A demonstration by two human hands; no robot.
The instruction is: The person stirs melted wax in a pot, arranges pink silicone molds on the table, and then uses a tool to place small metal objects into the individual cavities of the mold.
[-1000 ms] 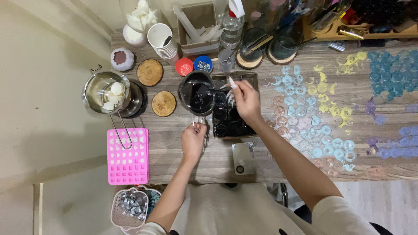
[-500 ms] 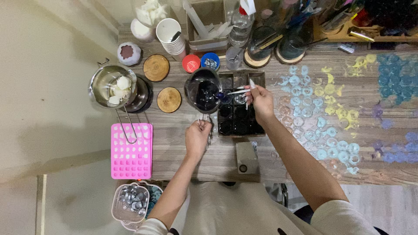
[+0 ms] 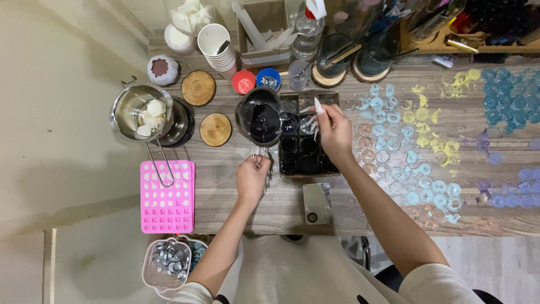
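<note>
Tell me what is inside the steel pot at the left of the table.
The round steel pot holds several white lumps piled toward its right side, with bare metal left of them. Whatever lies beneath the lumps is covered.

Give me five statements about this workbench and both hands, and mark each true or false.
1. The left hand grips the handle of the small dark pouring pot. True.
2. The right hand lies flat on the pink mould. False: it holds a thin white stick over the dark mould tray.
3. The pink mould lies left of the left hand. True.
4. The steel pot at the left is empty. False: white chunks lie in it.
5. Two round wooden coasters lie between the steel pot and the pouring pot. True.
</note>
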